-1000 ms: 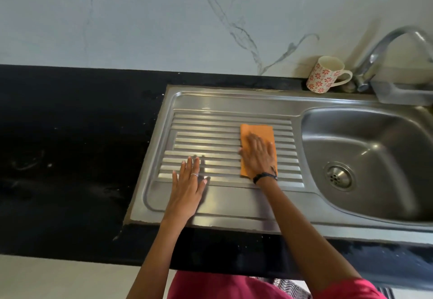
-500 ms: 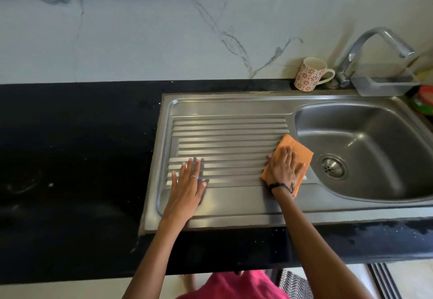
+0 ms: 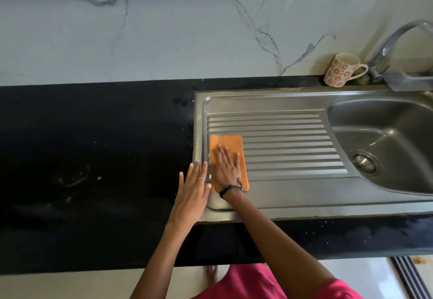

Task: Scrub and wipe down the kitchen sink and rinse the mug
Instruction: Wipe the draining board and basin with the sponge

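A steel sink (image 3: 293,195) with a ribbed drainboard and a basin (image 3: 386,139) at the right is set in a black counter. An orange cloth (image 3: 230,144) lies flat at the drainboard's left end. My right hand (image 3: 226,167) presses flat on the cloth with its fingers spread. My left hand (image 3: 193,192) rests flat and empty on the sink's left rim, touching the right hand's side. A white mug with red flowers (image 3: 339,70) stands upright on the counter behind the sink, beside the tap.
A chrome tap (image 3: 393,43) rises at the back right, with a grey holder (image 3: 407,81) at its base. The black counter (image 3: 93,170) stretches left of the sink. A marble wall stands behind. The drain (image 3: 364,163) sits in the basin's floor.
My right hand slid the orange cloth from the drainboard's right end, near the basin, across to its left end. My left hand now lies on the sink's left rim.
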The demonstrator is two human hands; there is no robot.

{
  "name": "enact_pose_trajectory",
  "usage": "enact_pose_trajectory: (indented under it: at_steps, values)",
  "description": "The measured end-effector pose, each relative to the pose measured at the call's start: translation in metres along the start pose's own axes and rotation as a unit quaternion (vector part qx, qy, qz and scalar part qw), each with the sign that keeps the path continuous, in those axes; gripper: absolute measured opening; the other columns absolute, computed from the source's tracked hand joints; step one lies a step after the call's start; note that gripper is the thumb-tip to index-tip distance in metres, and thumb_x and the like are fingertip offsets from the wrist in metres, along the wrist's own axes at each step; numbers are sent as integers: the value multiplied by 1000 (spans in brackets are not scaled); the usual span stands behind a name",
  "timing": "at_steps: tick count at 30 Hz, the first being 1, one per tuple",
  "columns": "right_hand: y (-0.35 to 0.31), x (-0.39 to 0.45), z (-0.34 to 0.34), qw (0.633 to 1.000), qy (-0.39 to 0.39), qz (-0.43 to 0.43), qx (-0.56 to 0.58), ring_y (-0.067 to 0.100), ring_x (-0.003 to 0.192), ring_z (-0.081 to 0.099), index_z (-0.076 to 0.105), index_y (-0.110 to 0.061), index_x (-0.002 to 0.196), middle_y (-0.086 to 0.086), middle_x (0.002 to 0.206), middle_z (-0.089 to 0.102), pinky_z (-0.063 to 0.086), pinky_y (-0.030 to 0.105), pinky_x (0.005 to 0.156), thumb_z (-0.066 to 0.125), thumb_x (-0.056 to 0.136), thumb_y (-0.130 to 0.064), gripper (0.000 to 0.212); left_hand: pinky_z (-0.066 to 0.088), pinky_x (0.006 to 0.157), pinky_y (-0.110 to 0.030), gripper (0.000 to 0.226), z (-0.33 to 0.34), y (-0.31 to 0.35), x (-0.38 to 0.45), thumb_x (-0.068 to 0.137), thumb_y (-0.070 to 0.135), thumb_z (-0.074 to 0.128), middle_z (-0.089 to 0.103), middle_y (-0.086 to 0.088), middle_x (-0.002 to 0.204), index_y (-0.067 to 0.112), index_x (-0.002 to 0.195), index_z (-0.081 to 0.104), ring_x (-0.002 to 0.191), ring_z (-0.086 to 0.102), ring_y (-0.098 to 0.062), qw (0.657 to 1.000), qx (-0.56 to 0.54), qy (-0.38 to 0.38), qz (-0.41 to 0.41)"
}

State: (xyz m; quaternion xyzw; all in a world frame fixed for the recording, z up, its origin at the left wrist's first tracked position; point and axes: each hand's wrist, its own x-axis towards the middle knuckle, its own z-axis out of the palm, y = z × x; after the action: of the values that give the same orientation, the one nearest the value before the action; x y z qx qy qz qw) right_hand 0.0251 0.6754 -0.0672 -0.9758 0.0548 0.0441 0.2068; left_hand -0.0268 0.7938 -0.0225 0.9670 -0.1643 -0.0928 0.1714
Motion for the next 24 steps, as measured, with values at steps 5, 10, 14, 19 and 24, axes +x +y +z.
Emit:
enact_pose_trajectory:
  at_steps: [5,10,14,19,24]
  values:
    - [0,-19,3,997,-16,-76,-5,15,146,0,19,-21,148,-3,157,11,-15,39,114,26,101,-33,49,-14,111,-24,50,0,-9,-3,102,14,20,-2,2,157,23,140,-10,136,-14,-3,995,-75,59,8]
    - [17,-37,2,993,-39,-114,-8,13,146,0,18,-23,148,-5,157,11,-14,39,114,26,101,-32,48,-11,113,-28,54,6,0,-4,102,17,24,-2,0,157,21,144,-9,141,-11,-8,998,-47,45,-3]
    - [36,-45,-3,994,-30,-109,-2,10,145,3,20,-27,148,-8,156,13,-14,34,114,11,96,-43,55,-13,111,-29,55,9,15,-2,102,20,25,-7,-1,156,17,147,-7,140,-14,-10,999,-24,30,-8]
    - [83,-35,-31,999,0,-33,16,10,145,8,23,-26,146,-9,155,18,-4,37,117,28,101,-31,46,-16,108,-28,56,13,34,5,102,24,24,-12,0,155,17,147,-7,136,-20,-10,1000,1,24,3]
    - [159,-37,-67,999,29,43,16,11,143,17,31,-28,141,-8,151,29,6,40,115,34,99,-26,42,-16,109,-28,56,24,69,12,102,24,23,-12,-2,156,17,147,-9,141,-16,-13,1000,-14,4,0]
